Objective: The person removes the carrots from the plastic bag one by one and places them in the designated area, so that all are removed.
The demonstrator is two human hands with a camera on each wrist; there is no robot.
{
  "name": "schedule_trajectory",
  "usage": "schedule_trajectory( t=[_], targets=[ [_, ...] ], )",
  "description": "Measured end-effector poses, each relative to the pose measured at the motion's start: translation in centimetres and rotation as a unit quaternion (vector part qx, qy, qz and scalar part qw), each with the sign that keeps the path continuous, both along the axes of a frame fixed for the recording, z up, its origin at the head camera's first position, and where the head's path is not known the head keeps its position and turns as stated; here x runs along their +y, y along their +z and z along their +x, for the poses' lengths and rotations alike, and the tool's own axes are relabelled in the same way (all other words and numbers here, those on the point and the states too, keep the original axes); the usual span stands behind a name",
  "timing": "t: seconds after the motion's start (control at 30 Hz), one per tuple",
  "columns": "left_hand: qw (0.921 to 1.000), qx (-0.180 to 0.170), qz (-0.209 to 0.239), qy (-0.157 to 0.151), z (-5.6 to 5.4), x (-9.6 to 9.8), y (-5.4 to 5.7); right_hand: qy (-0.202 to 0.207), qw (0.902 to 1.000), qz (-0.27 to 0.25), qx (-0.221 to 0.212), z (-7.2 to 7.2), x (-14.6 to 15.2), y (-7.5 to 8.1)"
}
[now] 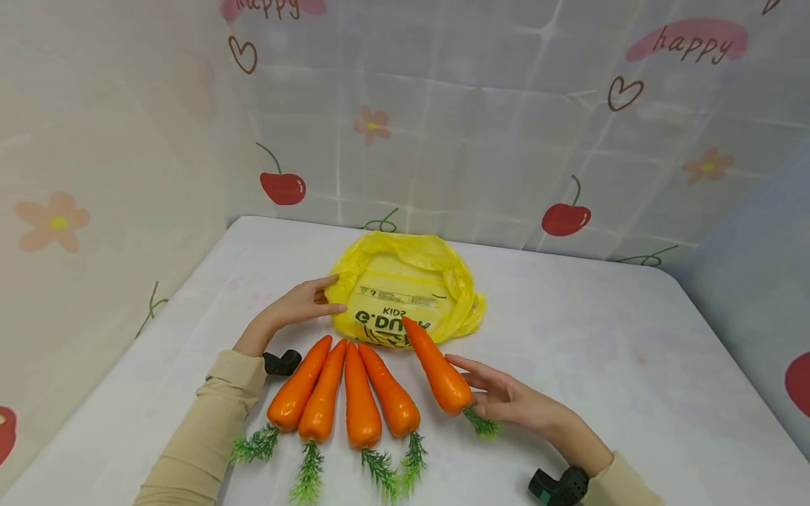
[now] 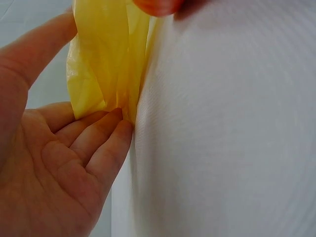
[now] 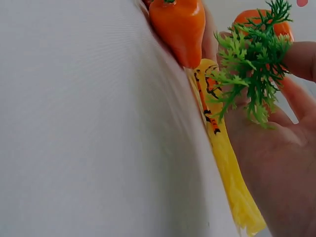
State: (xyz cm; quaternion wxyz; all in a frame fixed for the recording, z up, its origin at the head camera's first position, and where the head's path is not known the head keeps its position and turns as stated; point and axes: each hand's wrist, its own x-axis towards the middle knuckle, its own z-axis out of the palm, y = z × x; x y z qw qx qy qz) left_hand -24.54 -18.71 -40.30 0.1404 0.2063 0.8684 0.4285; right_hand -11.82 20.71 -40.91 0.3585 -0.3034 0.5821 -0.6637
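Observation:
A yellow plastic bag (image 1: 467,288) with printed lettering lies on the table, its mouth spread wide. My left hand (image 1: 310,301) holds the bag's left side between thumb and fingers; in the left wrist view some fingertips are hidden by the yellow film (image 2: 101,59). An orange toy carrot (image 1: 443,379) slants up from my right hand (image 1: 506,400), which grips it near its leafy end. Its tip overlaps the bag's front edge in the head view. The green leaves (image 3: 252,69) cover part of the right hand in the right wrist view.
Several more toy carrots (image 1: 363,414) lie fanned out before the bag, tips toward it and leaves toward me. They rest on a white-covered table (image 1: 601,323). A patterned curtain (image 1: 468,140) rises behind. Black devices (image 1: 282,362) sit on both wrists.

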Motion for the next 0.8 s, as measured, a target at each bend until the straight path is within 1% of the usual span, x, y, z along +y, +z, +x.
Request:
schedule_trajectory(
  t=[0.1,0.2,0.23,0.3,0.37,0.5,0.6,0.7,0.8],
  targets=[
    [1.0,-0.002,-0.001,-0.001,0.8,0.3,1.3,0.029,0.9994,-0.015,-0.006,0.2,0.3,-0.4],
    [1.0,-0.006,-0.004,-0.002,1.6,0.8,2.6,0.048,0.9986,-0.02,-0.014,0.3,0.5,-0.6],
    [1.0,-0.007,-0.005,-0.003,1.9,0.9,2.9,0.052,0.9984,-0.018,-0.016,0.4,0.5,-0.6],
    [0.9999,-0.01,-0.002,-0.004,1.9,0.9,2.9,0.059,0.9979,-0.012,-0.021,0.4,0.6,-0.7],
    [0.9999,-0.011,0.002,-0.005,1.7,0.8,2.6,0.066,0.9975,-0.006,-0.025,0.4,0.6,-0.8],
    [0.9999,-0.007,0.012,-0.005,0.5,0.2,0.9,0.074,0.997,0.009,-0.02,0.1,0.5,-1.1],
    [0.9999,-0.005,0.014,-0.005,-0.2,-0.2,-0.1,0.077,0.9968,0.021,-0.003,-0.2,0.3,-1.2],
    [0.9998,-0.006,0.019,-0.007,-0.5,-0.3,-0.5,0.079,0.9963,0.033,0.008,-0.5,-0.1,-1.2],
    [0.9996,-0.009,0.025,-0.008,-0.5,-0.3,-0.7,0.084,0.9954,0.043,0.02,-0.8,-0.6,-1.2]
  ],
)
